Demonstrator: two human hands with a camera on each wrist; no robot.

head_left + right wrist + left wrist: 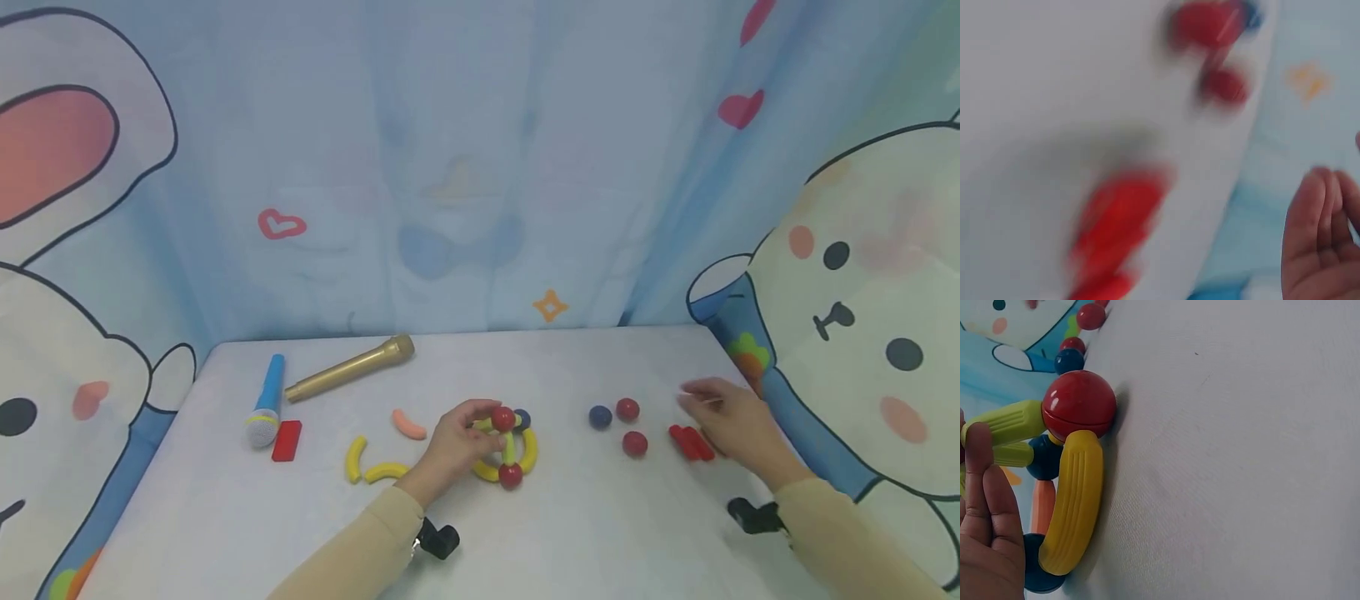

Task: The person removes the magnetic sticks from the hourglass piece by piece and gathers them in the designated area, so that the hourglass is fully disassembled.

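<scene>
We see the left hand (453,446) curled round the ball-and-rod structure (508,446), which sits on the white table (600,533) near its middle; the fingers grip it from the left side. The structure (yellow curved rods joined by red and blue balls) has a red ball (1079,404) resting against the tabletop in the left wrist view, with a curved yellow rod (1072,503) beneath it. To the right of the structure lie three loose balls, one blue ball (600,417) and two red balls (632,427), and beyond them the red rods (692,442). The right hand (731,425) hovers just over those red rods, fingers straight and loosely spread, holding nothing; its wrist view is blurred. Left of the structure lie two yellow curved pieces (371,465), an orange rod (408,424), a red block (287,440), a blue toy microphone (266,402) and a gold microphone (350,368).
</scene>
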